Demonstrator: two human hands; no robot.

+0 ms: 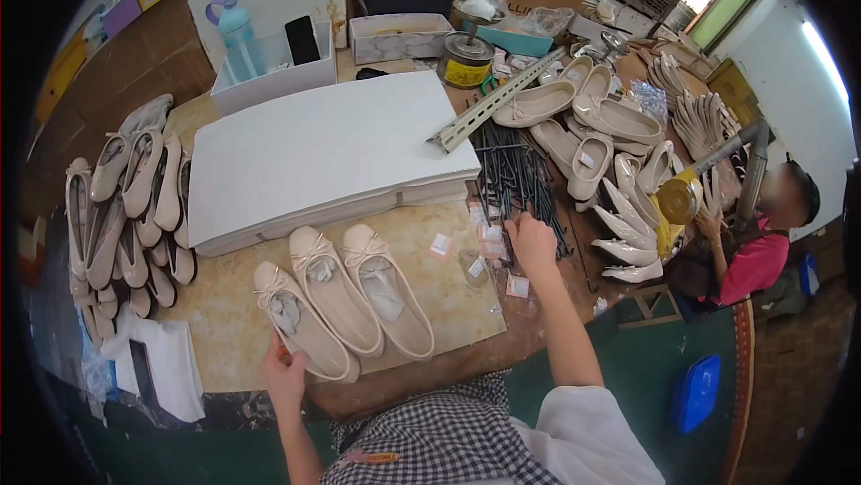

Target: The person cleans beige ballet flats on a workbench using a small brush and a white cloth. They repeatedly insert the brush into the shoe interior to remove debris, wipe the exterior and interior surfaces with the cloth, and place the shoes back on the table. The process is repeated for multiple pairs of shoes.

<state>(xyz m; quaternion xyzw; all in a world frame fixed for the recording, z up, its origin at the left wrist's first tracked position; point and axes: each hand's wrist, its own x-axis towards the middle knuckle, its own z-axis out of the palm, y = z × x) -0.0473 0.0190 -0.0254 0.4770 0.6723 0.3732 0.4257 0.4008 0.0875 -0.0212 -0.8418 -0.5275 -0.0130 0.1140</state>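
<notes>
Three beige ballet flats with bows stand side by side on the worktable, toes away from me, pale paper stuffed inside. My left hand (pixel 283 370) has its fingers curled against the outer side of the leftmost ballet flat (pixel 305 324), near the heel. The middle ballet flat (pixel 337 298) and the right ballet flat (pixel 390 292) lie beside it, untouched. Further right, my right hand (pixel 533 243) reaches to the near edge of a heap of thin black metal rods (pixel 511 167). Its fingers are drawn together; whatever lies between them is hidden.
A thick stack of white sheets (pixel 332 149) fills the table's middle, a perforated metal strip (pixel 498 99) across its corner. More flats are piled at left (pixel 134 189) and right (pixel 619 117). Small paper labels (pixel 517 286) lie near my right wrist. A person in pink (pixel 753 261) works at far right.
</notes>
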